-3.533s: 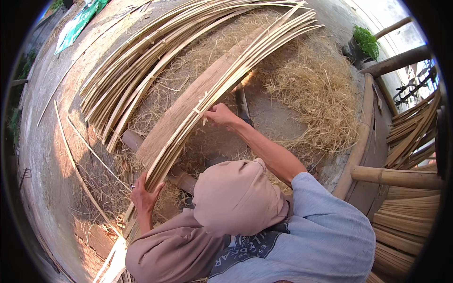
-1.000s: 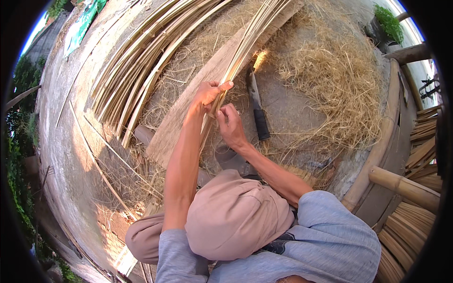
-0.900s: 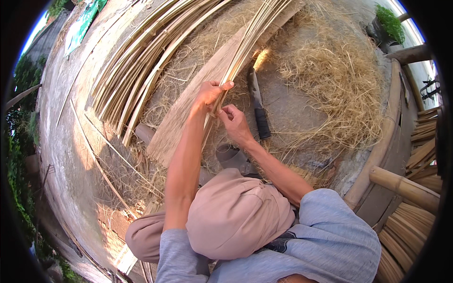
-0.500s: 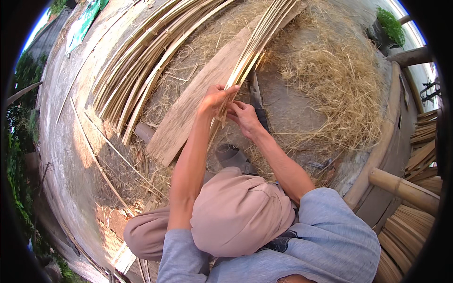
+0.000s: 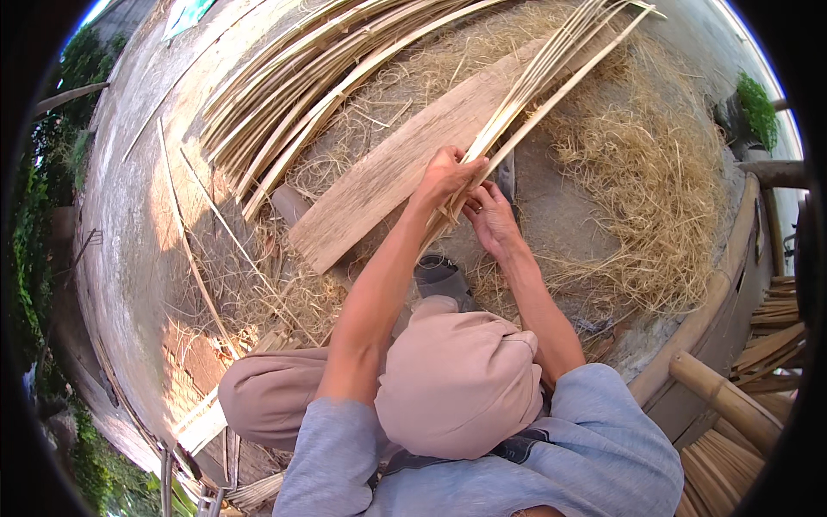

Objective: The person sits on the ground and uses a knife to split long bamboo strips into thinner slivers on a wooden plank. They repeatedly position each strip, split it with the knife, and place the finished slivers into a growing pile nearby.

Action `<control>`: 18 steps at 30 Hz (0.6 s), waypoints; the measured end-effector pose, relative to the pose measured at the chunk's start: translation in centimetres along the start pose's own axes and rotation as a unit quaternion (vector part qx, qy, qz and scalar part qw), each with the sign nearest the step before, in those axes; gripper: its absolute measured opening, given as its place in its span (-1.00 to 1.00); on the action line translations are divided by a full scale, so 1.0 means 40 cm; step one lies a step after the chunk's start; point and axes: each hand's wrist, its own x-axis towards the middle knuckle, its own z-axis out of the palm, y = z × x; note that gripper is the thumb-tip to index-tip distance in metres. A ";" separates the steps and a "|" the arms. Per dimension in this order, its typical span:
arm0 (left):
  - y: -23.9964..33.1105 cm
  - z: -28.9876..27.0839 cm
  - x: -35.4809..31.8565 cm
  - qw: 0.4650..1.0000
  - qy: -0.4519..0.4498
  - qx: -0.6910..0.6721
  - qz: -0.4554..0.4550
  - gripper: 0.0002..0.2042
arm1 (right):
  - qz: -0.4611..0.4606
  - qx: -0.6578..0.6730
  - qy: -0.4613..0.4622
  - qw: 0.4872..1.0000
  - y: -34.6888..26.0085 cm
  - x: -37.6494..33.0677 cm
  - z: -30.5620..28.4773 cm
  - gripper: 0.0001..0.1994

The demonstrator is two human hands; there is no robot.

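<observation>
A bundle of long, pale bamboo strips [image 5: 510, 114] slants up and away from my hands over the board. My left hand [image 5: 450, 178] is closed round it near its lower end. One strip [image 5: 570, 84] stands apart from the bundle on its right side. Just below and to the right, my right hand [image 5: 495, 226] has its fingers bent in at the strips' lower part; its fingertips are partly hidden. Under the bundle lies a flat wooden board [image 5: 379, 177]. A dark blade [image 5: 506, 175] shows partly behind the right hand.
A large pile of bamboo strips [image 5: 301, 90] lies at the far left. Fine shavings [image 5: 642, 207] heap up on the right. Loose strips [image 5: 185, 237] lie on the ground at left. Bamboo poles [image 5: 724, 401] border the right side, with more strips [image 5: 724, 465] beyond.
One strip has swung out to the right, apart from the bundle. Both hands stay at the bundle's lower end. The whole view has shifted, so the scene sits further right.
</observation>
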 end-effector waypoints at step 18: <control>-0.002 0.041 -0.040 0.998 0.017 0.037 0.052 -0.40 | -0.038 0.054 -0.012 0.998 0.016 -0.001 -0.074 -0.56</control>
